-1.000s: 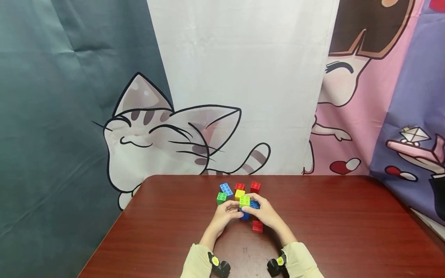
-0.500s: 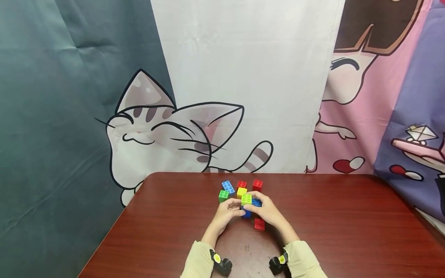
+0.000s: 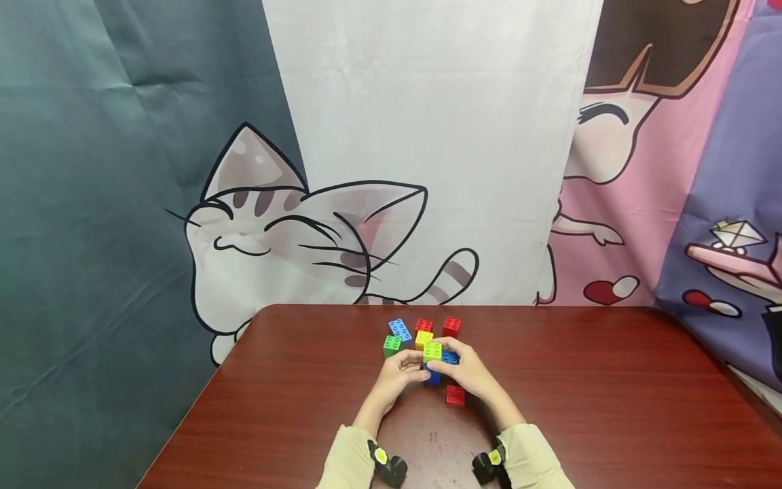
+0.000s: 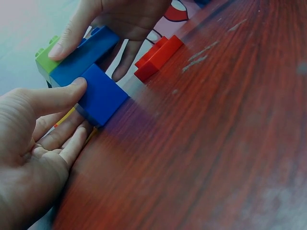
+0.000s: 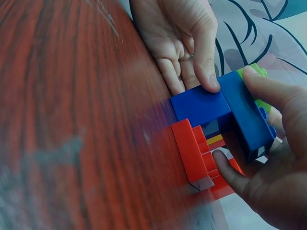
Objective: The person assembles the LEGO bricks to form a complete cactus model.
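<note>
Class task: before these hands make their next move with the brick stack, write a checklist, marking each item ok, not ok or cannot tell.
1. Left hand holds the lower blue brick: ok, thumb on its near face.
2. Right hand has a grip on the upper blue brick: ok.
3. Lime brick on top of the stack: ok.
4. Blue bricks pressed fully together: cannot tell; the left thumb covers part of the seam.
5. Space around the stack free: probably not ok; the nearest red brick lies close in front, and a yellow brick stands behind.
</note>
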Tool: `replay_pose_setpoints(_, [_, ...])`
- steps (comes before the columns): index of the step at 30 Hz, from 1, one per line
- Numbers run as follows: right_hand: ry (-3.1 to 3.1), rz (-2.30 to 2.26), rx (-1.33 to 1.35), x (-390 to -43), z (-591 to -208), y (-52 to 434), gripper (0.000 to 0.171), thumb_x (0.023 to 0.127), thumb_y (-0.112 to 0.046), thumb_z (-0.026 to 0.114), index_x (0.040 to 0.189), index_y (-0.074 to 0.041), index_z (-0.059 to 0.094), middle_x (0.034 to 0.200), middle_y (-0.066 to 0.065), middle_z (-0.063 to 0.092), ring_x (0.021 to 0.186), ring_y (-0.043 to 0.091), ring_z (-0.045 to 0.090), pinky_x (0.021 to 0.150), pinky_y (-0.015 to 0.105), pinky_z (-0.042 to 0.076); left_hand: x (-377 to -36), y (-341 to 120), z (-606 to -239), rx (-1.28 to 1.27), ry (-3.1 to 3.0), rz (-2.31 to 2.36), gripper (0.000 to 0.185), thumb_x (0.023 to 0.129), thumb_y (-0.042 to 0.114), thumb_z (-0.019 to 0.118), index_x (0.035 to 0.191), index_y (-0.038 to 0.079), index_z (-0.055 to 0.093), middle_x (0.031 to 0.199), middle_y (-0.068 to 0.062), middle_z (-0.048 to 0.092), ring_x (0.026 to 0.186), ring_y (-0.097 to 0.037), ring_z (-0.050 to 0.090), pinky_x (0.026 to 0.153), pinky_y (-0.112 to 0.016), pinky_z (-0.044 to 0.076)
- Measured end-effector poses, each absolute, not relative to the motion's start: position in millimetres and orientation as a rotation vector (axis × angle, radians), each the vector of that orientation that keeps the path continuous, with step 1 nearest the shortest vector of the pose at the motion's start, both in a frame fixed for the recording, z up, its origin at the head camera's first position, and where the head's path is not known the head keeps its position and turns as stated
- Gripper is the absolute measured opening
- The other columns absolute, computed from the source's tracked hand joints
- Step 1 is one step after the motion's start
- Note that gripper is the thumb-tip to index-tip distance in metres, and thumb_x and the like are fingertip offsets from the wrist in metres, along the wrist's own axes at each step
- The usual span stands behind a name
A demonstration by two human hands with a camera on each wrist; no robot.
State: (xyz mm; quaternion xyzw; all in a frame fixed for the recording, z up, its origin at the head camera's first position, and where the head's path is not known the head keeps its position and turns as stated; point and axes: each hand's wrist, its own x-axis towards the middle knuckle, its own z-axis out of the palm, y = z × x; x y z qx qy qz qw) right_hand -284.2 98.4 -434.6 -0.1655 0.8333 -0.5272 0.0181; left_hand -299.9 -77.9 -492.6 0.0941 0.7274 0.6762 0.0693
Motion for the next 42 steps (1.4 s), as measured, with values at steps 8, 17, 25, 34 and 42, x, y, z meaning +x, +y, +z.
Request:
replay_pose_setpoints(8, [2.586, -1.654, -0.558, -298, -454, 102, 0.04, 0.083, -0.019, 0.069, 0.119, -0.006, 0.058, 0.111, 0.014, 0.063, 0.093, 0.015, 0.056, 0.077, 0.02, 0.049, -300, -78, -492, 0.278, 2.187, 2.033, 0.044, 0.079, 0.009, 0.071, 0.119, -0.003, 0.057, 0.12, -0.02, 0.061, 0.114, -0.028, 0.059, 0.098, -0.038, 0.049])
replay_pose_setpoints(17, [2.588, -1.671, -0.544, -307, -465, 105, 0.042, 0.08, -0.027, 0.072, 0.117, -0.012, 0.059, 0.111, 0.01, 0.064, 0.093, 0.015, 0.057, 0.08, 0.021, 0.05, -302, -79, -492, 0.277, 2.179, 2.04, 0.045, 0.079, 0.011, 0.072, 0.119, -0.002, 0.057, 0.12, -0.019, 0.061, 0.114, -0.026, 0.059, 0.099, -0.037, 0.049])
replay_pose_setpoints(25, [2.567, -1.68, -0.575, -305, -464, 106, 0.043, 0.081, -0.025, 0.072, 0.117, -0.008, 0.059, 0.112, 0.012, 0.064, 0.092, 0.015, 0.057, 0.078, 0.02, 0.049, -301, -79, -492, 0.273, 2.15, 2.074, 0.05, 0.079, 0.01, 0.071, 0.124, -0.001, 0.054, 0.122, -0.021, 0.06, 0.113, -0.025, 0.059, 0.097, -0.035, 0.049])
replay_pose_setpoints(34, [2.614, -1.663, -0.532, -303, -466, 111, 0.042, 0.079, -0.026, 0.073, 0.116, -0.01, 0.06, 0.11, 0.01, 0.065, 0.091, 0.013, 0.057, 0.078, 0.019, 0.049, -299, -73, -483, 0.267, 2.16, 2.081, 0.051, 0.08, 0.014, 0.071, 0.125, 0.0, 0.053, 0.123, -0.02, 0.059, 0.106, -0.023, 0.064, 0.091, -0.032, 0.053])
replay_pose_setpoints(42, [2.614, -1.664, -0.509, -303, -466, 103, 0.041, 0.079, -0.028, 0.072, 0.115, -0.013, 0.061, 0.111, 0.008, 0.065, 0.091, 0.015, 0.057, 0.078, 0.021, 0.049, -293, -84, -460, 0.261, 2.192, 2.057, 0.05, 0.081, 0.011, 0.069, 0.126, -0.003, 0.051, 0.123, -0.024, 0.058, 0.102, -0.022, 0.065, 0.084, -0.032, 0.054])
